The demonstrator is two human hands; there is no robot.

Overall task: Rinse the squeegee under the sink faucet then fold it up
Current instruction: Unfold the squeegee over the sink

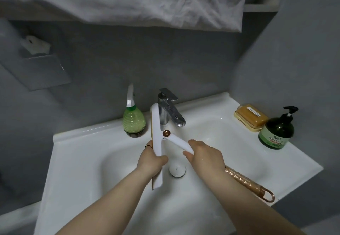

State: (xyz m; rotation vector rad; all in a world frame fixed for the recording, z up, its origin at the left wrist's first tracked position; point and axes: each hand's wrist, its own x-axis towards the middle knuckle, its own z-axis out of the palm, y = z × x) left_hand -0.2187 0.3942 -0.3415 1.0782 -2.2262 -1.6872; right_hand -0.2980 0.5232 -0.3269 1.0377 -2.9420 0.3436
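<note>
A white squeegee (156, 131) with a copper hinge and a copper-coloured handle end (250, 185) is held over the white sink (77, 161). Its long blade stands nearly upright just left of the chrome faucet (170, 111). My left hand (150, 161) grips the lower half of the blade. My right hand (204, 153) is closed around the white part of the handle, which angles down to the right. The blade and handle form an open angle at the hinge. No water stream is visible from the spout.
A green spray bottle (134, 120) stands left of the faucet. A yellow soap bar in a dish (251, 118) and a dark green pump bottle (276, 131) sit on the right rim. The white drain plug (177, 169) lies below the hands. A towel hangs overhead.
</note>
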